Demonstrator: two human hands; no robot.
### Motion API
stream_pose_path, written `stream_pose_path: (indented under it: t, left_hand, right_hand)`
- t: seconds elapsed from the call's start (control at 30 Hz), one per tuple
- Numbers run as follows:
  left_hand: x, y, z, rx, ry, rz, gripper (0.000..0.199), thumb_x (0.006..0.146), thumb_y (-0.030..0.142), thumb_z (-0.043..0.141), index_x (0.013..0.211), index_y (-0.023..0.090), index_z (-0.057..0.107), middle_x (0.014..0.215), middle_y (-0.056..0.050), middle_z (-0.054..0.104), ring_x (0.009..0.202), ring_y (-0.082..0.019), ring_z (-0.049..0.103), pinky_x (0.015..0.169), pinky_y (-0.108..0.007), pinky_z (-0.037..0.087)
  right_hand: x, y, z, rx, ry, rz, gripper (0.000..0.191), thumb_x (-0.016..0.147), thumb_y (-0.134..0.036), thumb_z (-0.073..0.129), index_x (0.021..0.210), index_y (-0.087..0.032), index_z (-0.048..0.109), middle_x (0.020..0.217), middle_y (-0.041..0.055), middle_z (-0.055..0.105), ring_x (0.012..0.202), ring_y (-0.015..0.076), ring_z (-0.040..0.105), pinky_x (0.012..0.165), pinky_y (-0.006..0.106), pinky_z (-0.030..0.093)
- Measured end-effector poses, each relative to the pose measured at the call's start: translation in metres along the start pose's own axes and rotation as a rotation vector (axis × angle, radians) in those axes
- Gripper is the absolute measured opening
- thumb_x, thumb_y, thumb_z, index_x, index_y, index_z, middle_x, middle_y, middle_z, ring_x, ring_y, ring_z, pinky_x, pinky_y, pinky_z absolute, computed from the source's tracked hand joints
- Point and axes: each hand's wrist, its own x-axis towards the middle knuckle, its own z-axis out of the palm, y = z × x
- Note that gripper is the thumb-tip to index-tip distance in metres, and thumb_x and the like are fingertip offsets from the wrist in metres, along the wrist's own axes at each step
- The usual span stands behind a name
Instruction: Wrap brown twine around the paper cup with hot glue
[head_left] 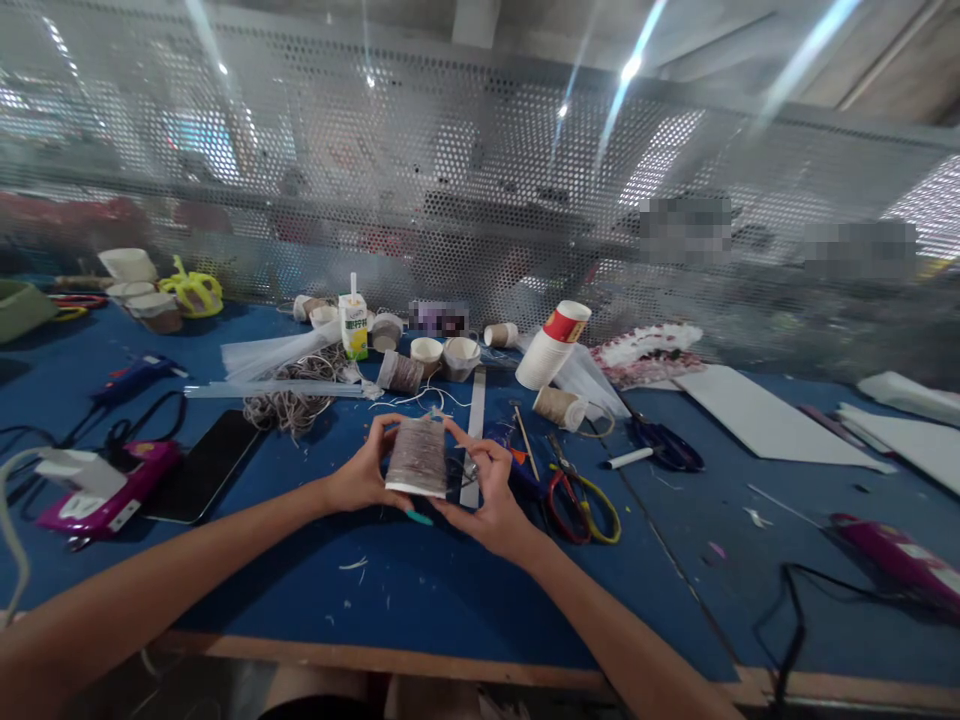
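Here's the cord-wrapped cup (417, 457), up in both hands above the table (300, 610), out in front of the middle of the near edge, its white rim at the lower end. The left hand (367, 470) has it from the side: fingers curled round the top, thumb down by the rim, spread just as wide as the cup is tall and clamped on it. Over to the right hand (491, 495): index finger at the cup's upper corner, thumb at the lower one, a clear gap between the two; whether every fingertip presses, I can't tell.

Just beyond, a metal ruler (478, 400) runs away toward the far edge, passing behind the right hand. Right of that hand, scissors (577, 505) with red and yellow handles, and farther back a leaning stack of paper cups (546, 355), a wrapped cup lying at its foot.

Out left, a tangle of cord (289, 408), then a dark phone (208, 465) beside a magenta power strip (142, 490) toward the left edge. Along the far edge, a drink carton (353, 328) stands upright, straw in.
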Motion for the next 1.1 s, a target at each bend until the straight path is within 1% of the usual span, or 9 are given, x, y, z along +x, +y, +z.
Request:
stream_pose_path:
  t: [0.1, 0.17, 0.23, 0.37, 0.57, 0.63, 0.77, 0.93, 1.1]
  left_hand:
    - [0.000, 0.002, 0.001, 0.029, -0.056, 0.033, 0.094, 0.048, 0.039, 0.090, 0.121, 0.028, 0.031, 0.132, -0.016, 0.049, 0.125, -0.034, 0.051, 0.105, -0.056, 0.039]
    - [-0.001, 0.003, 0.001, 0.083, -0.058, 0.092, 0.096, 0.049, 0.039, 0.090, 0.125, 0.028, 0.032, 0.141, -0.017, 0.042, 0.132, -0.036, 0.044, 0.108, -0.056, 0.036]
    - [-0.001, 0.003, -0.001, 0.172, -0.033, 0.163, 0.099, 0.049, 0.038, 0.090, 0.130, 0.027, 0.033, 0.145, -0.017, 0.036, 0.136, -0.036, 0.038, 0.111, -0.055, 0.032]
    - [-0.001, 0.000, -0.004, 0.334, 0.040, 0.220, 0.092, 0.057, 0.035, 0.087, 0.133, 0.023, 0.036, 0.136, -0.016, 0.043, 0.130, -0.034, 0.045, 0.111, -0.053, 0.035]
    - [0.001, 0.002, -0.006, 0.390, 0.190, 0.169, 0.087, 0.058, 0.035, 0.086, 0.132, 0.026, 0.041, 0.129, -0.012, 0.042, 0.126, -0.032, 0.048, 0.100, -0.046, 0.050]
    - [0.003, 0.002, -0.008, 0.380, 0.274, 0.169, 0.082, 0.059, 0.035, 0.085, 0.130, 0.026, 0.043, 0.129, -0.011, 0.041, 0.126, -0.030, 0.048, 0.100, -0.044, 0.050]
    - [0.006, -0.002, -0.013, 0.329, 0.368, 0.167, 0.079, 0.060, 0.034, 0.085, 0.128, 0.026, 0.044, 0.131, -0.011, 0.039, 0.128, -0.030, 0.045, 0.104, -0.043, 0.046]
    - [0.007, -0.004, -0.012, 0.264, 0.372, 0.175, 0.079, 0.059, 0.032, 0.085, 0.126, 0.024, 0.044, 0.131, -0.012, 0.039, 0.128, -0.030, 0.046, 0.108, -0.046, 0.041]
    - [0.008, -0.004, -0.010, 0.210, 0.356, 0.201, 0.079, 0.057, 0.032, 0.087, 0.123, 0.023, 0.044, 0.131, -0.013, 0.043, 0.126, -0.030, 0.049, 0.108, -0.046, 0.040]
  right_hand:
    - [0.001, 0.002, 0.000, 0.048, 0.022, -0.036, 0.050, 0.083, -0.026, 0.067, 0.106, -0.030, 0.023, 0.145, 0.0180, 0.040, 0.136, 0.0246, 0.040, 0.107, 0.051, 0.037]
    - [0.000, 0.006, -0.001, 0.026, 0.042, -0.057, 0.053, 0.080, -0.025, 0.070, 0.104, -0.030, 0.023, 0.142, 0.0172, 0.041, 0.135, 0.0248, 0.041, 0.107, 0.051, 0.037]
    - [-0.001, 0.010, -0.002, -0.043, 0.059, -0.078, 0.056, 0.077, -0.023, 0.071, 0.105, -0.030, 0.023, 0.140, 0.0160, 0.043, 0.136, 0.0250, 0.039, 0.109, 0.053, 0.035]
    - [-0.001, 0.015, -0.002, -0.188, 0.074, -0.111, 0.056, 0.079, -0.020, 0.068, 0.109, -0.030, 0.022, 0.138, 0.0149, 0.045, 0.138, 0.0251, 0.036, 0.111, 0.057, 0.031]
    - [0.001, 0.000, -0.008, -0.149, 0.041, -0.126, 0.048, 0.083, -0.021, 0.060, 0.111, -0.030, 0.022, 0.154, 0.0169, 0.022, 0.145, 0.0270, 0.020, 0.110, 0.059, 0.028]
    - [0.000, -0.006, -0.013, -0.108, 0.027, -0.123, 0.036, 0.086, -0.023, 0.055, 0.105, -0.029, 0.025, 0.149, 0.0155, 0.035, 0.144, 0.0270, 0.022, 0.109, 0.060, 0.028]
    - [-0.003, -0.013, -0.021, -0.139, 0.008, -0.149, 0.019, 0.086, -0.025, 0.050, 0.093, -0.027, 0.033, 0.121, 0.0096, 0.063, 0.136, 0.0282, 0.034, 0.107, 0.060, 0.028]
    - [-0.001, -0.016, -0.021, -0.231, -0.079, -0.120, 0.016, 0.082, -0.020, 0.050, 0.088, -0.026, 0.036, 0.122, 0.0076, 0.064, 0.132, 0.0286, 0.037, 0.105, 0.058, 0.028]
    - [-0.001, -0.015, -0.019, -0.249, -0.080, -0.092, 0.017, 0.081, -0.019, 0.050, 0.084, -0.026, 0.035, 0.122, 0.0060, 0.065, 0.135, 0.0282, 0.034, 0.106, 0.057, 0.024]
